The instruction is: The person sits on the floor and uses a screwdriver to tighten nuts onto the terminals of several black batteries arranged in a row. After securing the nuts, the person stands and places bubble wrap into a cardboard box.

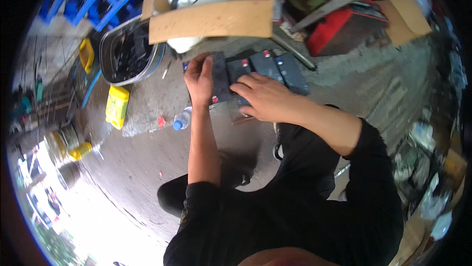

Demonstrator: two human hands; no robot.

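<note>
Several dark grey block batteries with red and blue terminals stand side by side on the floor in front of me. My left hand [199,80] is closed at the left battery [221,77], fingers curled together at its far left corner beside a blue terminal. Whatever the fingers pinch is hidden. Across the second battery [238,70] lies my right hand [261,95], fingers stretched out and apart, thumb toward me. Further right are the third battery [266,65] and the fourth battery [293,72], both untouched.
Beyond the batteries sits an open cardboard box [211,20]. Left of it are a tub of black pieces [129,52] and a yellow bottle [117,107]. A clear bottle with a blue cap [183,117] lies by my left forearm. A red case [339,28] stands at far right.
</note>
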